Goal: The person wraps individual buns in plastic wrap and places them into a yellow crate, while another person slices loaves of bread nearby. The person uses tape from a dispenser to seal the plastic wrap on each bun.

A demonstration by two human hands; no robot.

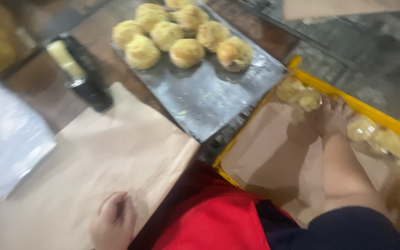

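Note:
My right hand point(332, 118) reaches into a yellow crate point(371, 111) lined with brown paper, its fingers among pale round buns point(362, 128) along the crate's far side; blur hides whether it grips one. My left hand point(113, 224) rests curled on a sheet of brown paper point(116, 153) near the bottom edge, holding nothing I can see. A dark metal baking tray point(209, 92) sits between the two, with several golden crumb-topped buns point(186, 52) at its far end.
A black-handled tool with a cream roller point(77, 74) lies left of the tray. A clear plastic bag stack point(8, 134) sits at the far left. My red apron point(209, 222) fills the bottom middle. A grey floor shows beyond the crate.

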